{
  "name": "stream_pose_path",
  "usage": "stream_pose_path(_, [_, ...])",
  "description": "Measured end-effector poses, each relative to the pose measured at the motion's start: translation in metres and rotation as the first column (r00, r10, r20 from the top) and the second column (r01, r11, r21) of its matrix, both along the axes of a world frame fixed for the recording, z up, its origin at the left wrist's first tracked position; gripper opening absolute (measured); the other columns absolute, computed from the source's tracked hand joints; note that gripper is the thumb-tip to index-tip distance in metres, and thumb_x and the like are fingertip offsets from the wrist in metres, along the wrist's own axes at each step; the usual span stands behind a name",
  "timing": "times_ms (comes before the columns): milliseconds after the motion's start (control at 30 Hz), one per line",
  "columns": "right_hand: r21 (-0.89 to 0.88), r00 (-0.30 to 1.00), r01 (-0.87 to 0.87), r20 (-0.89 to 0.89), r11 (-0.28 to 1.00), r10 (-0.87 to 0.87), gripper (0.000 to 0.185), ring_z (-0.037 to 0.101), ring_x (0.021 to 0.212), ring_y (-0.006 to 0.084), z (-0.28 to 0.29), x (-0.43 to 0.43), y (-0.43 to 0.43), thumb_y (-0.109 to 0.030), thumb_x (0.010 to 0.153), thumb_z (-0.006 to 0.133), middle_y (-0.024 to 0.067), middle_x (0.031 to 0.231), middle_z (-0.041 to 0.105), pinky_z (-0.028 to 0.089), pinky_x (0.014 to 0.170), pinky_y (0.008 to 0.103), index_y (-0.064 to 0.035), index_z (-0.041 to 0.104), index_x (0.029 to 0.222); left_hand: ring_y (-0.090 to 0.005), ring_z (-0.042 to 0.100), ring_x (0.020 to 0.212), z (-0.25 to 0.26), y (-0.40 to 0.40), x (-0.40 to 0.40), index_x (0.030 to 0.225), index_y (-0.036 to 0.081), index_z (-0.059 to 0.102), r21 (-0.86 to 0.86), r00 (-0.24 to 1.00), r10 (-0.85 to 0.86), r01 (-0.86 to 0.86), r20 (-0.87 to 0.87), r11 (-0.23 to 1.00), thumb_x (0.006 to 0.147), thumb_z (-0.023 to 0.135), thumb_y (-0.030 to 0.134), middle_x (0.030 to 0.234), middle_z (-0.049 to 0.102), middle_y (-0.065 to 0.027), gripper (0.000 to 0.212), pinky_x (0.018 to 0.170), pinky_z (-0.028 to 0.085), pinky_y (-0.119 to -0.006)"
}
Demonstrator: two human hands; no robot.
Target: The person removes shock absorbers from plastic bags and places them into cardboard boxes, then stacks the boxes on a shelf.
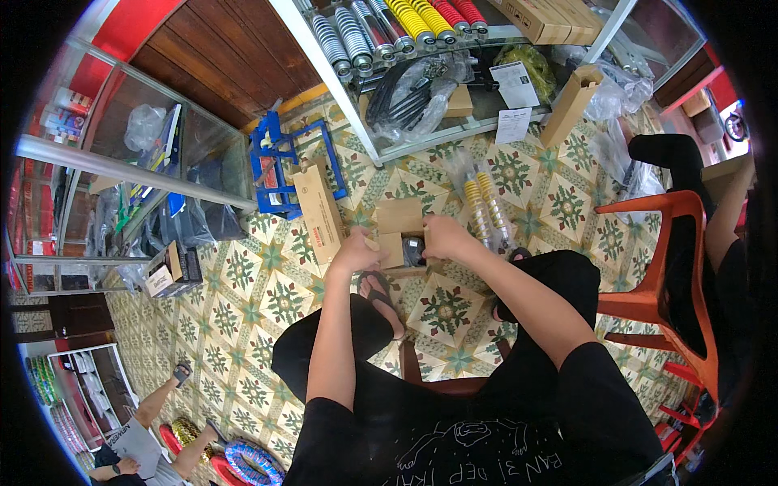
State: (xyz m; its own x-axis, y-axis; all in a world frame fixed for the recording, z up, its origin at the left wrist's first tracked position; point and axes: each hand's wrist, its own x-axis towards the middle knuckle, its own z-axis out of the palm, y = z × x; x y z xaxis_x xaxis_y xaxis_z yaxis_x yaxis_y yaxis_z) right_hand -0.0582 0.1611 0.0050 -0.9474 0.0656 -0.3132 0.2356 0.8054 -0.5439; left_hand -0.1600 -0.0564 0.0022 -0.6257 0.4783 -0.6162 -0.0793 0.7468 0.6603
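Observation:
An open cardboard box [399, 217] stands on the tiled floor between my feet, one flap raised at its far side. Inside it lies a dark part [413, 250], seemingly in clear plastic; its kind is hard to make out. My left hand [355, 251] pinches the left flap, fingertips partly hidden. On the opposite side, my right hand [447, 239] grips the right edge. Left of the box is a long Yamaha carton [318, 212]. To its right, two yellow-spring shock absorbers [480, 203] lie in clear plastic.
A blue metal stand [271, 173] is beyond the carton. The glass display case [437, 141] holds several shock absorbers [398, 27]. An orange plastic chair [650, 291] is at right, beside another person. Left are a glass cabinet [200, 194] and small box [174, 271]; another person [137, 446] is lower left.

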Motion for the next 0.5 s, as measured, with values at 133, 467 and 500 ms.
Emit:
stream_pose_path(133, [-0.144, 0.987, -0.016, 0.156, 0.990, 0.039, 0.059, 0.067, 0.086, 0.0355, 0.018, -0.008, 0.006, -0.027, 0.069, 0.076, 0.0230, 0.102, 0.065, 0.054, 0.081, 0.0393, 0.0046, 0.056, 0.114, -0.0163, 0.067, 0.066, 0.011, 0.005, 0.001, 0.139, -0.005, 0.033, -0.001, 0.990, -0.068, 0.069, 0.126, 0.998, 0.078, 0.078, 0.025, 0.084, 0.067, -0.0138, 0.081, 0.058, 0.056, -0.027])
stream_pose_path(467, [-0.588, 0.834, 0.287, 0.542, 0.756, 0.105, 0.051, 0.071, 0.080, 0.0281, 0.024, -0.019, 0.016, -0.023, 0.091, 0.053, 0.0232, 0.101, 0.066, 0.059, 0.066, 0.0367, 0.0042, 0.039, 0.132, -0.0136, 0.063, 0.071, -0.030, -0.015, -0.009, 0.134, 0.006, 0.043, 0.036, 0.971, -0.163, 0.172, -0.174, 0.984, 0.075, 0.079, 0.019, 0.111, 0.060, -0.0141, 0.070, 0.057, 0.053, -0.028])
stream_pose_path(500, [-0.581, 0.832, 0.295, 0.546, 0.758, 0.095, 0.051, 0.071, 0.080, 0.0281, 0.021, -0.016, 0.021, -0.023, 0.091, 0.053, 0.0232, 0.101, 0.066, 0.059, 0.066, 0.0367, 0.0042, 0.039, 0.132, -0.0136, 0.063, 0.071, -0.028, -0.009, -0.008, 0.134, 0.006, 0.043, 0.044, 0.971, -0.169, 0.179, -0.171, 0.983, 0.075, 0.079, 0.019, 0.111, 0.060, -0.0141, 0.070, 0.057, 0.053, -0.028])
